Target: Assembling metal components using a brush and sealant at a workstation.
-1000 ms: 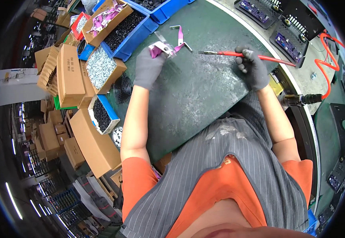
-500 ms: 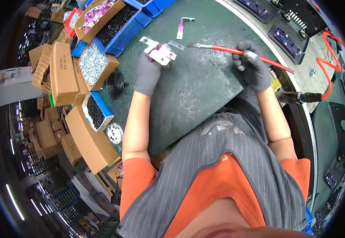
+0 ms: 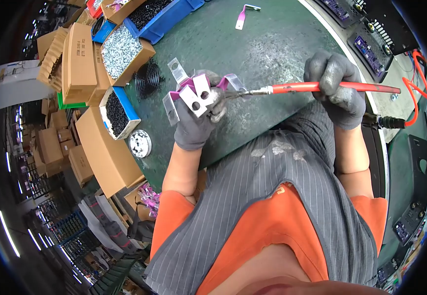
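Observation:
My left hand [image 3: 193,132], in a grey glove, is closed round several bent metal strips [image 3: 191,102] with pink-purple middles and bare, holed ends. The strips fan out in different directions above the palm. In my gloved right hand [image 3: 338,91] is a slim brush with a red handle [image 3: 292,88], held almost level and gripped mid-handle. Its dark bristle tip reaches the strips beside my left fingers; whether it touches them I cannot tell. One more strip [image 3: 241,18] of the same kind lies alone at the far side of the green tabletop [image 3: 267,54].
At the left stand a carton of small silvery parts [image 3: 120,49], a blue bin of black parts [image 3: 149,14] and a small box of black pieces [image 3: 116,114]. A black round fan grille [image 3: 148,77] lies nearby. Circuit boards [image 3: 368,49] and a coiled orange hose [image 3: 417,88] are on the right.
Both hands have come nearer to me, and the brush tip has moved up to the strips in my left hand. The strips have turned and spread apart in the grip.

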`<state>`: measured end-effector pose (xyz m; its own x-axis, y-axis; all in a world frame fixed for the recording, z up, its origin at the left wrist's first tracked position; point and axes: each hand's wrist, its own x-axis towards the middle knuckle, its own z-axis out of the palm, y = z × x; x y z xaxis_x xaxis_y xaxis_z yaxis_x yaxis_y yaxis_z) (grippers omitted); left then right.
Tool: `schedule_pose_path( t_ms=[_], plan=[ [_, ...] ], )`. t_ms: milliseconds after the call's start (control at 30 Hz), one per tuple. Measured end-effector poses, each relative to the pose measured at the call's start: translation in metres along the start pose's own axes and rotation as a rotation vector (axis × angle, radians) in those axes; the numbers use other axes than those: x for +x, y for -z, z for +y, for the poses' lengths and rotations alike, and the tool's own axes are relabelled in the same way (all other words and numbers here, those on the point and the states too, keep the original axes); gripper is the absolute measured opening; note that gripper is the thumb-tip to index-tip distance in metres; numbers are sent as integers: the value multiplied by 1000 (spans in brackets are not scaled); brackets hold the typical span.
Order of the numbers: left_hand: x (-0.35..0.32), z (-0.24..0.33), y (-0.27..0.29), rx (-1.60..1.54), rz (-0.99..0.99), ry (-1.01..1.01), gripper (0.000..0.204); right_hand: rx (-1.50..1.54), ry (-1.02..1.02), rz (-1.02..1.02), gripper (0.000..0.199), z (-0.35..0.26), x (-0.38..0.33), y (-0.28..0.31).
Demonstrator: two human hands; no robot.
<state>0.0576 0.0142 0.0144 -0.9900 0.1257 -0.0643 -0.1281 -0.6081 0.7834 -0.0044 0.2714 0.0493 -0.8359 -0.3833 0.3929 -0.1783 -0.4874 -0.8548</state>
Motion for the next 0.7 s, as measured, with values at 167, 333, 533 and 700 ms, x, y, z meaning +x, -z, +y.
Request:
schedule_pose_path(
  t_ms=[167,333,533,700],
  plan=[
    [-9,1,-9,134,-67,-49,32,8,-4,-112,19,-7,-3,-2],
    [-13,-4,-7,-43,-82,25,21,38,43,-120,16,-1,-8,-9],
    [-12,-17,-18,-502,-204,62,19,96,53,-173,18,13,-23,-19],
    [-13,-20,-13,-415,-176,41,21,110,50,-143,19,5,-23,-19]
  ],
)
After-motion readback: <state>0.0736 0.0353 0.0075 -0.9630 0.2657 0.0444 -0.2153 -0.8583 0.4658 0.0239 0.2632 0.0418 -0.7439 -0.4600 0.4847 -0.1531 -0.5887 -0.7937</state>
